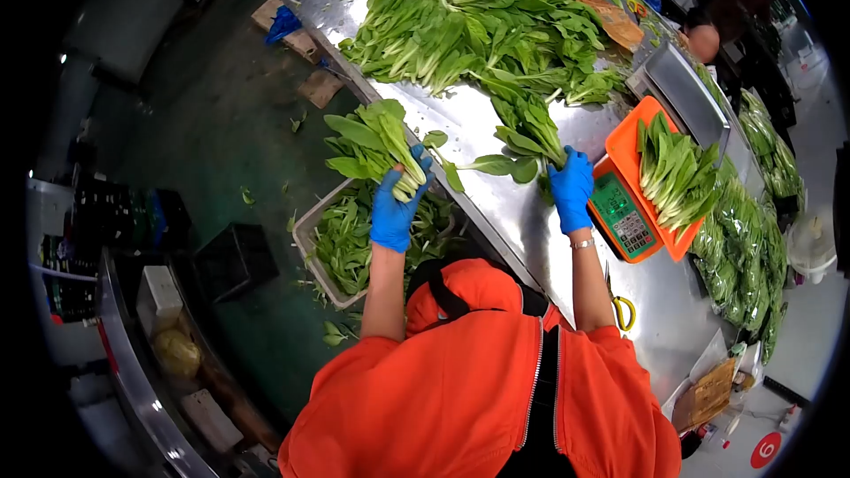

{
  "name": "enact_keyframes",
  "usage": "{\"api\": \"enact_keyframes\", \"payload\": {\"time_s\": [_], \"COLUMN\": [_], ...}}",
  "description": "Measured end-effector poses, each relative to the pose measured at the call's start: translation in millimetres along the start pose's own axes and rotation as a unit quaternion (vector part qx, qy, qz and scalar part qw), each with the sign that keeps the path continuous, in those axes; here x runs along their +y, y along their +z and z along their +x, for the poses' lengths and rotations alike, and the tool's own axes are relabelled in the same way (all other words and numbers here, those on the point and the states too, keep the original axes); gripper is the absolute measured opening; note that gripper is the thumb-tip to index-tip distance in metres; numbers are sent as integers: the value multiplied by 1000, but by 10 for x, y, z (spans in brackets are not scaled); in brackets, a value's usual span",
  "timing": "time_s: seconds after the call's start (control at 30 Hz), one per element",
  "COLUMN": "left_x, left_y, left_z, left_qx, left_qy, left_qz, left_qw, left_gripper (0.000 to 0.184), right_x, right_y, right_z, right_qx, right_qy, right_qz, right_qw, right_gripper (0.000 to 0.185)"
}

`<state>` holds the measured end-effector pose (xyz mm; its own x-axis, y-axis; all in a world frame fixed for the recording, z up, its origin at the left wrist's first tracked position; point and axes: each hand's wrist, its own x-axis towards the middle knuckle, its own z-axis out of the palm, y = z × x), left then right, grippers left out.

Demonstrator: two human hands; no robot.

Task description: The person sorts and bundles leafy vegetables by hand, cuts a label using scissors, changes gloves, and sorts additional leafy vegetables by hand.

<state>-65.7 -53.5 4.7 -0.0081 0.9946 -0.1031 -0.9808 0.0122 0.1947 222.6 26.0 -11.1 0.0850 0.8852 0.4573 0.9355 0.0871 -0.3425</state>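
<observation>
Left of centre, the left hand point(398, 210) clasps a bunch of greens point(376, 137); right of centre, the right hand point(571, 186) grips leafy stalks point(534, 124). An orange scale point(622, 217) stands at right; a leafy heap point(469, 22) lies at top centre.

Down my head feed, I have my left forearm point(384, 292) reaching almost straight forward, the blue-gloved left hand point(398, 205) curled in a grip with its fingers towards the right. My right forearm point(593, 292) stretches forward too, angled slightly left past a banded wrist point(582, 242), well apart from the other. The gloved right hand point(571, 188) has bent fingers, though I can't make out how tightly.
</observation>
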Motion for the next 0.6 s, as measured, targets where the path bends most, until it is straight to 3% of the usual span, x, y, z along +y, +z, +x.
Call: {"api": "enact_keyframes", "payload": {"time_s": [0.07,0.13,0.33,0.37,0.43,0.47,0.5,0.57,0.6], "left_x": [-104,-183,-312,-330,-408,-460,-506,-640,-657], "left_y": [-17,-34,-96,-76,56,57,68,164,92], "left_z": [5,26,159,152,123,105,118,135,58], "left_qx": [-8,-45,-78,-32,58,63,59,61,4], "left_qy": [-43,-70,-90,-82,-75,-83,-93,-127,-55], "left_qz": [-27,-40,-17,29,113,114,148,146,429], "left_qw": [999,996,993,996,989,988,983,979,901], "left_gripper": [39,45,36,36,34,34,34,31,27], "right_x": [163,246,75,23,-240,-479,-708,-884,-920], "right_y": [18,94,36,-6,-184,-354,-506,-296,-284], "right_z": [11,14,19,19,109,124,133,-3,-8], "right_qx": [-122,-97,-140,-75,-8,-50,-176,-217,-191], "right_qy": [17,4,71,43,3,3,62,43,-38], "right_qz": [-88,17,11,6,154,264,378,505,436], "right_qw": [989,995,987,996,988,963,907,834,878], "right_gripper": [30,23,26,28,30,28,26,23,24]}}
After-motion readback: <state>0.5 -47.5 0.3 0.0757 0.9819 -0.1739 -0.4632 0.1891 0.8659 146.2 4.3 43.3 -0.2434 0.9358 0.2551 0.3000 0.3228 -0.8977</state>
